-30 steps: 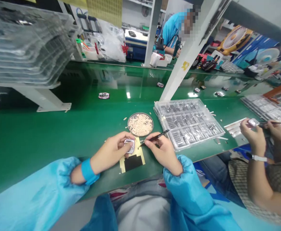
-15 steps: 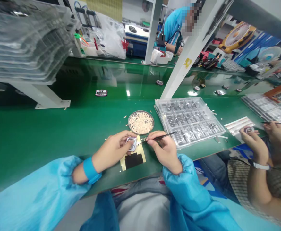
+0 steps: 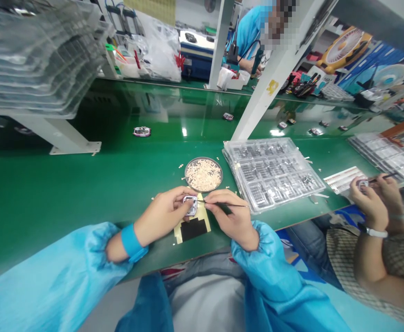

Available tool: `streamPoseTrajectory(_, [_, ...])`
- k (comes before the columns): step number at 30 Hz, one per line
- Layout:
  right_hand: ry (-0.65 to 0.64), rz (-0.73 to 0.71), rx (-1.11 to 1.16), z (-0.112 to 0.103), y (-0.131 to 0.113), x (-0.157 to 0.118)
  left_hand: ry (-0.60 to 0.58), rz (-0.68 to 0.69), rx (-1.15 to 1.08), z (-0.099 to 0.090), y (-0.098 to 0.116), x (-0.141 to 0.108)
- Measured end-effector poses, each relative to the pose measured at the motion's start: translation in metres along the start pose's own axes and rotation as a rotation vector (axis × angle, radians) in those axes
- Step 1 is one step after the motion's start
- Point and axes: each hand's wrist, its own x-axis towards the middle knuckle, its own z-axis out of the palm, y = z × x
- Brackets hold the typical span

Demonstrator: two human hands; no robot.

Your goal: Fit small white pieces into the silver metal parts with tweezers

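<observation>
My left hand [image 3: 169, 210] is closed around a small rounded-square device housing [image 3: 190, 206], pale-rimmed with parts inside. In my right hand [image 3: 231, 214] is a thin dark tool, probably tweezers [image 3: 232, 204], pinched between thumb and fingers. Its tip reaches the housing's right edge; whether it grips anything is too small to tell. Under the housing lies a yellow sheet [image 3: 204, 220] bearing a black adhesive-like patch [image 3: 193, 229]. A round dish [image 3: 204, 174] of tiny beige and black pieces stands just beyond my hands, with a few pieces scattered around it.
Stacked clear trays [image 3: 274, 173] of parts lie to the right, beside a slanted white post [image 3: 267, 87]. More trays [image 3: 32, 60] are piled on a stand at upper left. Another housing [image 3: 142, 132] sits farther back. A co-worker's hands [image 3: 371, 203] work at far right.
My right hand has shifted slightly left, and the tool tip has moved up to the housing's edge. The tool now lies flatter. My left hand holds the housing nearly still.
</observation>
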Motion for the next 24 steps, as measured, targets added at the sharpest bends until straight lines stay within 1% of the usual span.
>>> streamPoseTrajectory(3, [-0.010, 0.003, -0.008, 0.0002, -0.0010, 0.0010, -0.006, 0.001, -0.007, 0.0000, -0.0004, -0.0001])
streamPoseTrajectory(8, [0.035, 0.047, 0.033, -0.0035, -0.0040, 0.0001, -0.022, -0.007, -0.025, -0.0011, 0.0018, -0.0021])
streamPoseTrajectory(12, [0.001, 0.089, 0.022, -0.0050, -0.0041, -0.0009, -0.021, 0.022, -0.016, -0.0024, 0.0037, -0.0041])
streamPoseTrajectory(20, [-0.022, 0.121, 0.027, -0.0035, -0.0027, 0.0001, -0.003, 0.082, 0.158, -0.0054, 0.0048, -0.0057])
streamPoseTrajectory(22, [-0.029, 0.148, 0.061, -0.0040, -0.0022, -0.0002, 0.002, 0.081, 0.173, -0.0062, 0.0065, -0.0062])
streamPoseTrajectory(24, [-0.041, 0.198, 0.149, -0.0045, -0.0009, -0.0005, 0.005, 0.068, 0.157, -0.0072, 0.0088, -0.0061])
